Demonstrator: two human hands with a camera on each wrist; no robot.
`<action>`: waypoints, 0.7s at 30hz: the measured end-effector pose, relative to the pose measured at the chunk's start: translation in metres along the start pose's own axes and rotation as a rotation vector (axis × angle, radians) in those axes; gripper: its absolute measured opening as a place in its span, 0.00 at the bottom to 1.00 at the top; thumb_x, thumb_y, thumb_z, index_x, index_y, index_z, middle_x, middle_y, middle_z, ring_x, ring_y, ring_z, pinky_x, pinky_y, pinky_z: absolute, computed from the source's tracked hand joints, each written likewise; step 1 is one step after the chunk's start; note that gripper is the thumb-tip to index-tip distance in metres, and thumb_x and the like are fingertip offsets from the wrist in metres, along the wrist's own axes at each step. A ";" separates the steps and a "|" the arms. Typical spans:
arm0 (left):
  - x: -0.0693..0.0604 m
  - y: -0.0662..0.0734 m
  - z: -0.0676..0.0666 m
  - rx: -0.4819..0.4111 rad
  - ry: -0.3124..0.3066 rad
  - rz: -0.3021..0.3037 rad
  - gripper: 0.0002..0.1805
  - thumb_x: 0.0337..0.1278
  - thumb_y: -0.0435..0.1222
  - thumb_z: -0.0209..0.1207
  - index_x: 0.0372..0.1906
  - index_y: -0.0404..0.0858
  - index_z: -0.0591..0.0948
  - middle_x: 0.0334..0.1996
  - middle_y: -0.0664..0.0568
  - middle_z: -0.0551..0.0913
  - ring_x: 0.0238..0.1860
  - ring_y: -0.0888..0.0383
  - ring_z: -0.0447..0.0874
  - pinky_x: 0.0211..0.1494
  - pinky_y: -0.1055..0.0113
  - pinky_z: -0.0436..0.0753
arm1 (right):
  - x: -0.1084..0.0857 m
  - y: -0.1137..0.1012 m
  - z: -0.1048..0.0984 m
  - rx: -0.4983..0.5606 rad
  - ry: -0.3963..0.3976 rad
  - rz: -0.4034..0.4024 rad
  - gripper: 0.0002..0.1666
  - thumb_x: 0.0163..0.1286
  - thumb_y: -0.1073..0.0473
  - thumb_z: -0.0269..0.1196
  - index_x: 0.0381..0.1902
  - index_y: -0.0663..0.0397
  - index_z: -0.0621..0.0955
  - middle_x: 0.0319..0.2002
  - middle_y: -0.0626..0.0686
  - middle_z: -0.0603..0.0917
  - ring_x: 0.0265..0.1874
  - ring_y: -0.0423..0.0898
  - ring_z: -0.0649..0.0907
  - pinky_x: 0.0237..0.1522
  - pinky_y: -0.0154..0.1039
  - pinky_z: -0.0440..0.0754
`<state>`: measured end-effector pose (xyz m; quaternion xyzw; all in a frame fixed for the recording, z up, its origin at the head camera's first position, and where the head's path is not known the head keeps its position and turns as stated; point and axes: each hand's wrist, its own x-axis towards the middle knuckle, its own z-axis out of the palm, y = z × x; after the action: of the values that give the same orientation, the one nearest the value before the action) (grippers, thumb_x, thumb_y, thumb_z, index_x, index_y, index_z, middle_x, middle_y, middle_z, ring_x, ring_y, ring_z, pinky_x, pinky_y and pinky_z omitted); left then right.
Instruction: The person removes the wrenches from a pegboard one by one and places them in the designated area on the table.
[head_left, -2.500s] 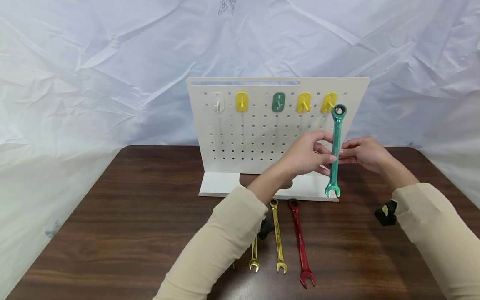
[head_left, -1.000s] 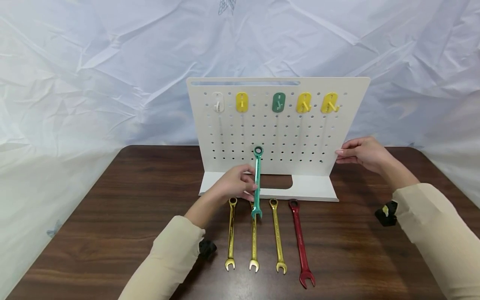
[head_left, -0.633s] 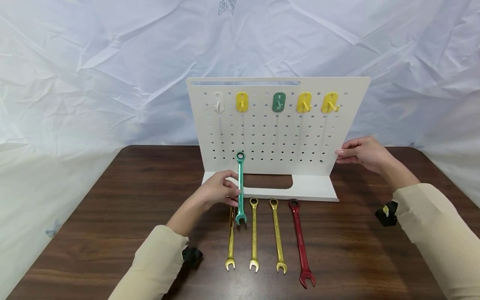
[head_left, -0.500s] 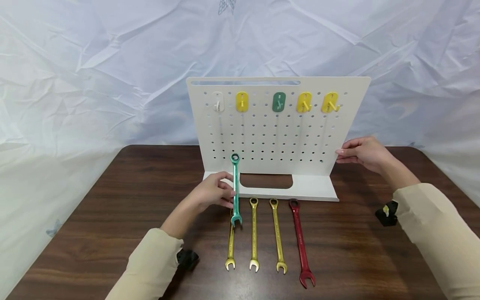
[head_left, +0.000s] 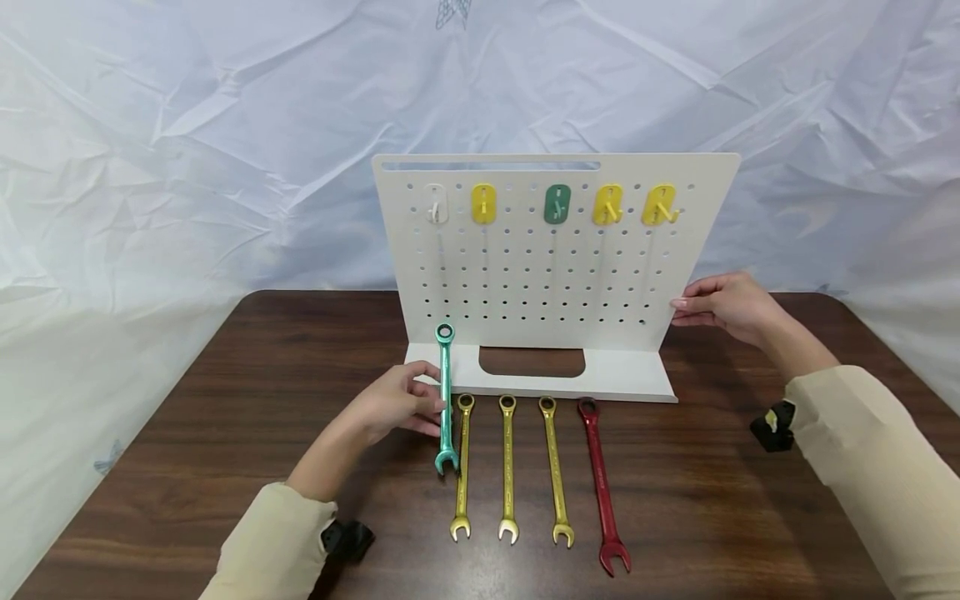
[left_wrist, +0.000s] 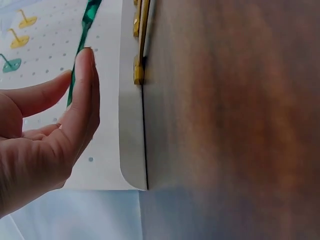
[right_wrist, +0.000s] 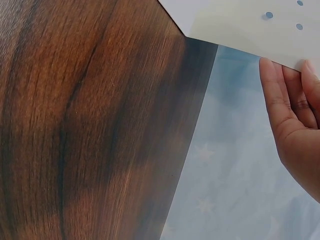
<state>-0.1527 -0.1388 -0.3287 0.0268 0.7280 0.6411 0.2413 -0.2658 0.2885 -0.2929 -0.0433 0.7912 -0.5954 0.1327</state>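
Observation:
My left hand [head_left: 393, 404] pinches a green combination wrench [head_left: 446, 383] between thumb and fingers. The wrench stands nearly upright, ring end up, in front of the pegboard's left base. In the left wrist view, thumb and fingertips of the left hand [left_wrist: 55, 135] meet on the green wrench [left_wrist: 80, 47]. At the right side of the white pegboard [head_left: 540, 283], my right hand [head_left: 727, 308] holds the edge. Thumb and fingers of the right hand [right_wrist: 295, 112] are at that edge in the right wrist view too.
Three gold wrenches, the left one [head_left: 462, 467] nearest the green wrench, and a red wrench [head_left: 602, 483] lie on the brown table [head_left: 300, 392]. Along the board's top are a white hook [head_left: 437, 205], a green hook [head_left: 557, 205] and several yellow ones, including this yellow hook [head_left: 483, 205].
The left hand has carried the green wrench from the board's right side leftward and down to the left, over the gold wrenches. The right hand stays at the board's edge.

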 end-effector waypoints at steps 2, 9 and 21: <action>-0.004 -0.001 -0.002 0.000 -0.015 0.002 0.13 0.58 0.19 0.48 0.47 0.27 0.63 0.23 0.46 0.75 0.26 0.54 0.78 0.36 0.55 0.85 | 0.000 0.000 0.000 -0.001 -0.002 -0.001 0.07 0.62 0.67 0.60 0.35 0.70 0.79 0.31 0.47 0.84 0.31 0.47 0.84 0.38 0.42 0.84; -0.012 -0.004 -0.009 0.003 -0.019 -0.005 0.13 0.58 0.19 0.48 0.46 0.26 0.62 0.24 0.45 0.74 0.27 0.54 0.77 0.36 0.56 0.85 | -0.001 -0.001 0.001 -0.018 0.020 -0.002 0.04 0.63 0.67 0.60 0.31 0.63 0.81 0.33 0.49 0.84 0.32 0.48 0.84 0.39 0.42 0.84; -0.024 -0.011 -0.017 0.060 -0.070 -0.071 0.10 0.54 0.17 0.49 0.41 0.24 0.66 0.25 0.44 0.73 0.26 0.54 0.78 0.34 0.57 0.85 | -0.001 -0.002 0.002 -0.057 0.046 0.003 0.05 0.63 0.66 0.60 0.34 0.64 0.81 0.34 0.50 0.83 0.32 0.48 0.84 0.39 0.43 0.84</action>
<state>-0.1351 -0.1648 -0.3304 0.0304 0.7385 0.6088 0.2882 -0.2644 0.2862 -0.2914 -0.0321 0.8109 -0.5731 0.1141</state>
